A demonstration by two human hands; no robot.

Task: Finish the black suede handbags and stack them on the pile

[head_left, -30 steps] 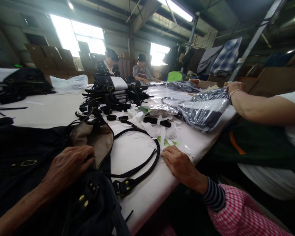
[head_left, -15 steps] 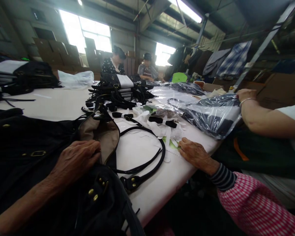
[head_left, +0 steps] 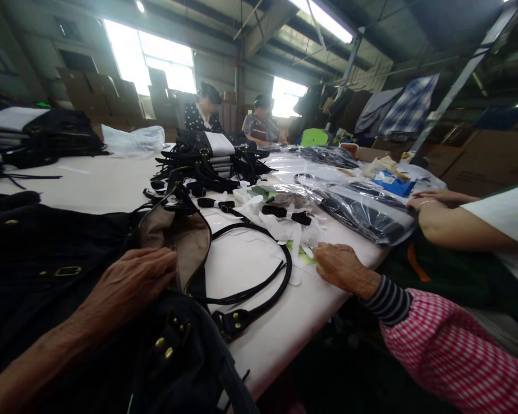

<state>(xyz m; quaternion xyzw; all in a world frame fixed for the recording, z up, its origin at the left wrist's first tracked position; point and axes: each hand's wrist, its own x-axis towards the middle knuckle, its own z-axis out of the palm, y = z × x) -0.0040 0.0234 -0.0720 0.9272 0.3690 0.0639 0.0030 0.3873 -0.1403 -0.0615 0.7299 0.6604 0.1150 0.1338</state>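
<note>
A black handbag (head_left: 21,253) with brass-coloured fittings lies across the left side of the table, its zipped mouth open and a beige lining (head_left: 192,238) showing. My left hand (head_left: 133,279) is closed on the edge of that mouth, its fingertips partly hidden. To the right, my right hand (head_left: 339,265) rests at the table's edge with its fingers curled together beside green-and-white paper pieces (head_left: 306,257). What its fingers hold, if anything, is hidden. Between the hands a black bag handle (head_left: 285,276) loops over the tabletop.
Rolled black straps (head_left: 285,214) lie on the white table (head_left: 259,351) among loose white tags. Behind them stands a stack of black bags (head_left: 194,150). At right are plastic-wrapped bags (head_left: 371,213) and a co-worker's arm (head_left: 449,221). Two people sit across the table.
The co-worker at right has lowered the plastic-wrapped bag and let go of its raised corner, uncovering a blue packet. My right hand's fingers have curled in more; my left hand stays put.
</note>
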